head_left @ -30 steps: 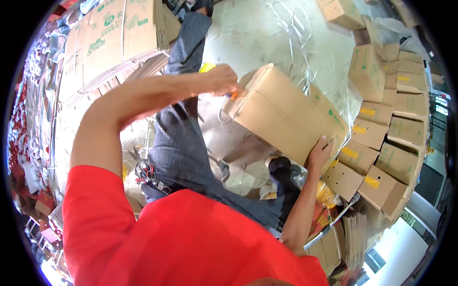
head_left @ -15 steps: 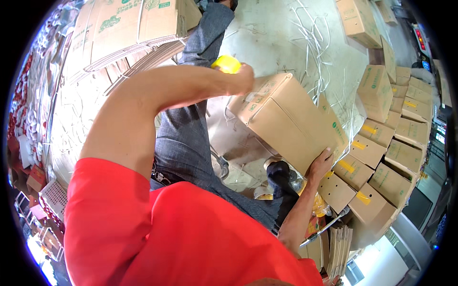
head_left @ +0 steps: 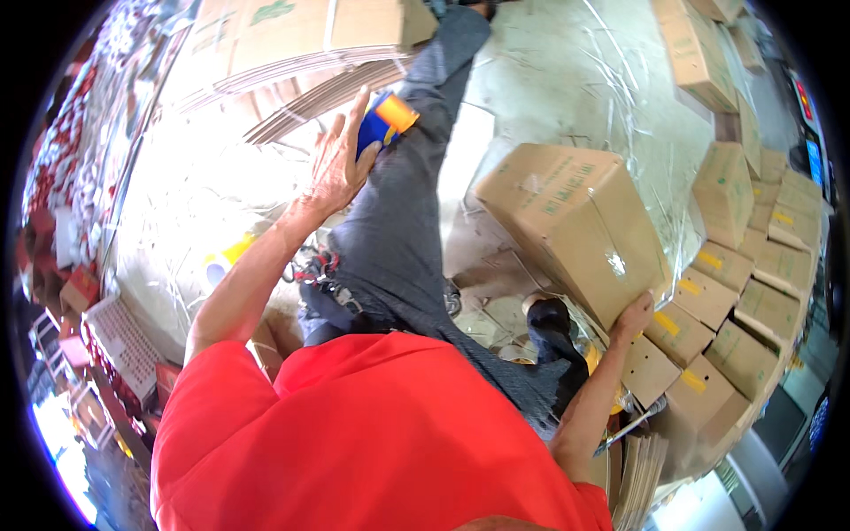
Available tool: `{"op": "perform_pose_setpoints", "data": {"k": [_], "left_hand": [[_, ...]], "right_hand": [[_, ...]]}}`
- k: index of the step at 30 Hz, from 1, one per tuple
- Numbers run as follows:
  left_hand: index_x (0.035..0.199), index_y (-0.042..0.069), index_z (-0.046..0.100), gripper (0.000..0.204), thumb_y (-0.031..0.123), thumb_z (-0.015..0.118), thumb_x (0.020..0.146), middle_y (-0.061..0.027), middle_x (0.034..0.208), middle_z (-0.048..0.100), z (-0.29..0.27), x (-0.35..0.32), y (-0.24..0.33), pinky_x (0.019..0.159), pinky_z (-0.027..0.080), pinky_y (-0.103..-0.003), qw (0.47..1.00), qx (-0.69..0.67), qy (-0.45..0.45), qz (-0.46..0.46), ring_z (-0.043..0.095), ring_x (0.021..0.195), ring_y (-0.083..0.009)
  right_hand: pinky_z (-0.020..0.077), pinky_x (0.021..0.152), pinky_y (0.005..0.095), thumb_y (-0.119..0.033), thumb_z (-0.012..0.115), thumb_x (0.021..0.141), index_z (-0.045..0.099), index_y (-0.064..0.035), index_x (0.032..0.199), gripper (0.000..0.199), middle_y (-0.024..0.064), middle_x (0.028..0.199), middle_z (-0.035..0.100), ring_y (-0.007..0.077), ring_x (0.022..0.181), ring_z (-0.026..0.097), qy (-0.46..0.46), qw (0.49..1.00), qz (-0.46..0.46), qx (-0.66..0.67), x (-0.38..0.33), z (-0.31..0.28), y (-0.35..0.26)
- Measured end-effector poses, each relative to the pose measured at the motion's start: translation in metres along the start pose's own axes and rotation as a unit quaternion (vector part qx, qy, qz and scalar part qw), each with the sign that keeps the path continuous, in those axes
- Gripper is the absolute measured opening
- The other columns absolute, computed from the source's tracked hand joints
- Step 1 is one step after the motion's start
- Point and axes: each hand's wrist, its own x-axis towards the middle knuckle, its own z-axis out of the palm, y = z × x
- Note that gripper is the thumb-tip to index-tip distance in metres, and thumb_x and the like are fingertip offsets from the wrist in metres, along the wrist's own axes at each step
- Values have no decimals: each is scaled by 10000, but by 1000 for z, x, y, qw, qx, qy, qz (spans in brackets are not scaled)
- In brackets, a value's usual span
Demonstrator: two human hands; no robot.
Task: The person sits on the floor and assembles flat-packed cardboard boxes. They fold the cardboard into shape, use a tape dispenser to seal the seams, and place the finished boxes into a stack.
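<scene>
A brown cardboard box (head_left: pixel 567 239) stands tilted in front of my right leg, with printing on its upper face and a shiny strip on its side. My right hand (head_left: pixel 633 317) grips its near right corner. My left hand (head_left: pixel 341 168) has its fingers stretched and spread beside a blue and orange-yellow object (head_left: pixel 381 122) over my left leg. Thumb and fingers lie around that object without closing; its exact kind is unclear. A yellow and white roll-like thing (head_left: pixel 232 252) shows just left of my left forearm, partly hidden.
Bundled flat cartons (head_left: pixel 301 35) lie at the far left. Rows of boxes with yellow tape (head_left: pixel 704 296) fill the right side. Loose white straps (head_left: pixel 615 53) are scattered on the floor. A white perforated crate (head_left: pixel 124 341) stands at the left.
My left hand has moved left, away from the box, and its fingers have spread. The yellow item is no longer beside it. The box has turned and shifted right with my right hand.
</scene>
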Motion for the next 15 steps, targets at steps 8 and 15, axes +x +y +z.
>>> {"op": "perform_pose_setpoints", "data": {"k": [8,15], "left_hand": [[1568,118,359,833,229,783,860,-187,1119,600,98,-105,-141,969,415,-535,992,115,-3,-60,619,1059,-380],[1517,76,425,816,248,807,817,-188,1291,577,167,-131,-204,1059,436,-477,977,189,-21,-98,553,1261,-389]], "right_hand": [[540,823,418,-461,481,1068,669,105,1173,606,213,1106,696,302,927,644,30,997,30,60,-6,3,-14],[499,782,413,-371,473,1074,644,87,980,498,166,981,667,263,849,585,14,1000,-20,6,8,-1,23]]}}
